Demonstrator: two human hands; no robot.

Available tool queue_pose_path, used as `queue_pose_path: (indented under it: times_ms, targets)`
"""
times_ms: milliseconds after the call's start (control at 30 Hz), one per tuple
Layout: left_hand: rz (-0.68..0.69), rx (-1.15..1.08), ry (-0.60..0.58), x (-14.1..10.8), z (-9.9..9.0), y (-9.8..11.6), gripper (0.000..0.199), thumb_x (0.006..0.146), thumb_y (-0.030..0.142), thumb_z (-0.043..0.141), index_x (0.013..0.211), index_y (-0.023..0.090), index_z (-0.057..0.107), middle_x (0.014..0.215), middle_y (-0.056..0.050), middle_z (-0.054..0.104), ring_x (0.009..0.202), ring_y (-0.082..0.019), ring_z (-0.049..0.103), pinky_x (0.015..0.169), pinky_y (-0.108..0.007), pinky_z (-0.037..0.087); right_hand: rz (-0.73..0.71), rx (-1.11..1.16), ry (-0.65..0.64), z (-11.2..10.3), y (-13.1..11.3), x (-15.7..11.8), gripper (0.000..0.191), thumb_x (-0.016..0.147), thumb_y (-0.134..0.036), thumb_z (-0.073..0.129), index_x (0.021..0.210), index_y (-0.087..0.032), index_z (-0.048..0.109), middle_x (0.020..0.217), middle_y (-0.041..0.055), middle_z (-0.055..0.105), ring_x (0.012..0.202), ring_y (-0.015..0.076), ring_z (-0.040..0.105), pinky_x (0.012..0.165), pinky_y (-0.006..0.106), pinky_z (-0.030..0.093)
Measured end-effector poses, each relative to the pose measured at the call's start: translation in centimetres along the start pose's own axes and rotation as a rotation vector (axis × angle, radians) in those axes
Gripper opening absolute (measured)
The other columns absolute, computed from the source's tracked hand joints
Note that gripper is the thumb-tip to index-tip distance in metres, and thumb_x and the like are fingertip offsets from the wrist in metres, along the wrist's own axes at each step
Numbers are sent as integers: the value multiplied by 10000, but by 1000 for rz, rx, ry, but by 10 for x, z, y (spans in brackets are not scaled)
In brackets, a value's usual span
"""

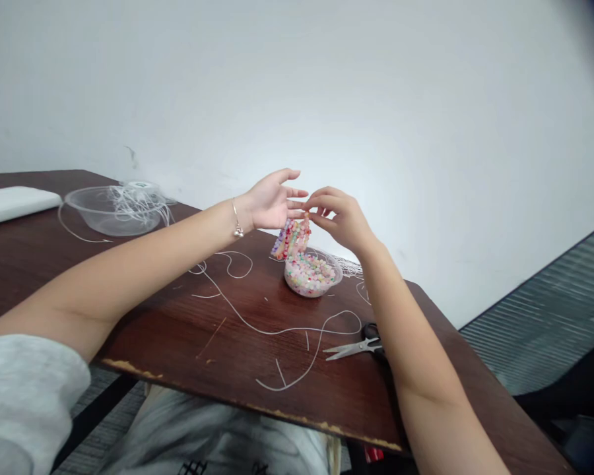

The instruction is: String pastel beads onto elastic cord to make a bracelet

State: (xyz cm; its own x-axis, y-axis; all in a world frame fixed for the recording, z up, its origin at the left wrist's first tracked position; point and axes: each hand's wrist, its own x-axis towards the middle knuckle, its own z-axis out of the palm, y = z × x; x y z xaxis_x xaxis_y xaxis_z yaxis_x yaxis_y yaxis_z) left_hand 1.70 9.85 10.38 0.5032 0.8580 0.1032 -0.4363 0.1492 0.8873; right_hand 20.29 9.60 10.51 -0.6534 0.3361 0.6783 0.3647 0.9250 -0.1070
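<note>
Several colourful beaded bracelets (293,239) hang in a bunch beneath the fingertips of my left hand (270,203). That hand is open, palm turned up, thumb and fingers stretched out; the bracelets seem looped over its lower fingers, though the exact contact is hard to see. My right hand (342,214) meets those fingertips from the other side, its thumb and index finger pinched on a pinkish bracelet at the top of the bunch. Just below stands a clear bowl of mixed pastel beads (313,276).
Scissors (354,347) with black handles lie under my right forearm. A long white cord (257,330) and short offcuts are strewn across the brown table (163,330). At left are a clear bowl (96,214) with tangled white cord and a white slab (17,203). A wall rises behind.
</note>
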Motion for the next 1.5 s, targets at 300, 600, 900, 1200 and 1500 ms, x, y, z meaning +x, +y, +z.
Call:
queue_pose_path:
  times_ms: [300, 600, 900, 1200, 1500]
  targets:
    - [55, -126, 25, 6, -9, 4, 433, 732, 395, 592, 1072, 157, 469, 943, -117, 559, 828, -241, 598, 693, -368, 506, 86, -85, 37, -8, 0, 0, 208, 849, -282, 565, 1025, -177, 601, 1010, 55, 603, 780, 125, 544, 698, 277, 459]
    - [152, 812, 60, 8, -59, 27, 542, 551, -18, 609, 1039, 216, 590, 1024, -75, 524, 639, -98, 554, 496, -193, 438, 180, -83, 139, -32, 15, -7, 385, 765, -219, 638, 1135, -169, 540, 1026, 64, 616, 702, 124, 557, 694, 300, 470]
    - [59, 1936, -314, 13, -57, 25, 542, 660, 131, 532, 1179, 275, 588, 1524, -92, 137, 1076, -269, 535, 775, -323, 480, 242, -89, 182, -59, 22, -19, 587, 661, -90, 704, 1190, -200, 475, 1041, 47, 591, 727, 126, 545, 664, 267, 439]
    - [124, 2195, -615, 9, -50, 51, 440, 672, 160, 468, 1068, 223, 648, 1419, -117, 375, 1012, -258, 539, 820, -341, 417, 250, -82, 120, -59, 20, -18, 673, 647, -98, 728, 1245, -224, 444, 1082, 48, 564, 794, 141, 558, 641, 245, 417]
    - [451, 2255, -546, -4, -63, 78, 295, 828, 309, 416, 970, 239, 665, 997, -130, 618, 895, -280, 529, 860, -449, 369, 244, 57, 107, -55, 38, -18, 568, 583, -185, 796, 1104, -236, 575, 937, 5, 602, 777, 150, 558, 663, 266, 428]
